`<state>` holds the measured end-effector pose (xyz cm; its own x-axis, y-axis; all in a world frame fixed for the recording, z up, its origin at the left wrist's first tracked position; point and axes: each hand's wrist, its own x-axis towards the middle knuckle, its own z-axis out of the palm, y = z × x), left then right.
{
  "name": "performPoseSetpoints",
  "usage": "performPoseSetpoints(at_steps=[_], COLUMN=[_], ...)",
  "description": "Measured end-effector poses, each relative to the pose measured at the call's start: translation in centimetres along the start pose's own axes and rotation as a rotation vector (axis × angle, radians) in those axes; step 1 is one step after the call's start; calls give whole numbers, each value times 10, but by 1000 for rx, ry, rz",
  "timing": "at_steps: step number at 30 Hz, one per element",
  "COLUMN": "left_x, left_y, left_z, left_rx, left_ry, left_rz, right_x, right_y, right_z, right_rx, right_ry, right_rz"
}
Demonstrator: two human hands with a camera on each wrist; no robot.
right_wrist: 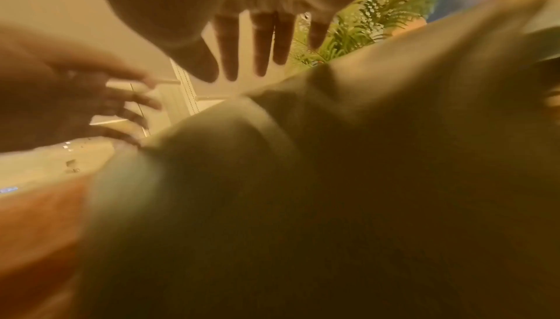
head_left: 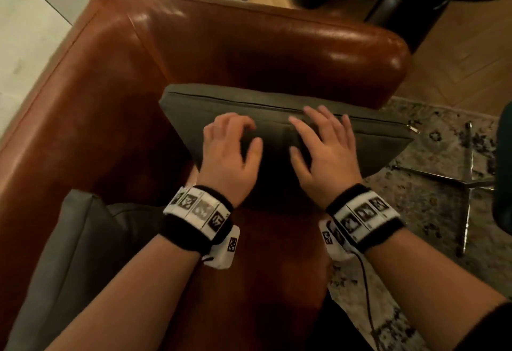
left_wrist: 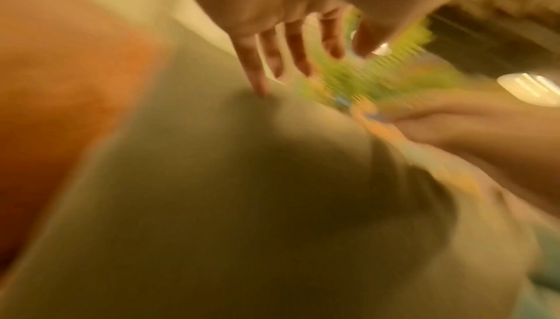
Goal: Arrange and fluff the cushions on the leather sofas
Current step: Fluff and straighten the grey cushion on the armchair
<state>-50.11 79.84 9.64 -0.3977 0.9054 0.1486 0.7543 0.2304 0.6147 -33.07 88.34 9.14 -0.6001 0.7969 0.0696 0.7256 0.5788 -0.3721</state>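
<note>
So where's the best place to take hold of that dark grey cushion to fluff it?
Probably the two short ends of the dark grey cushion, one hand from each side. It stands on edge against the brown sofa arm, zip seam up, both ends free. Left hand and right hand sit mid-face now.

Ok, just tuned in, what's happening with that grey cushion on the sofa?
A person has both hands spread on the dark grey square fabric cushion, which stands against the arm of the brown leather sofa. The left hand and right hand hold nothing. A second grey cushion lies nearer.
</note>
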Motion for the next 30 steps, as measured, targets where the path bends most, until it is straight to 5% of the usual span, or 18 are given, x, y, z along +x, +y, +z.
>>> performPoseSetpoints(at_steps=[3,7,12,18,24,30], left_x=[23,58,83,106,106,89], left_y=[8,-14,-17,-1,0,-55], left_z=[23,29,22,29,23,-19], left_rx=[339,581,569,537,487,516], left_ry=[-237,-349,-339,-440,-328,-390], left_rz=[61,137,50,203,225,200], right_x=[27,45,50,45,55,27], right_y=[9,51,65,46,42,82], right_z=[14,9,1,3,-9,-17], right_rx=[-125,-156,-159,-120,-153,-62], right_ry=[-176,-131,-153,-74,27,-77], right_rz=[64,203,259,227,200,280])
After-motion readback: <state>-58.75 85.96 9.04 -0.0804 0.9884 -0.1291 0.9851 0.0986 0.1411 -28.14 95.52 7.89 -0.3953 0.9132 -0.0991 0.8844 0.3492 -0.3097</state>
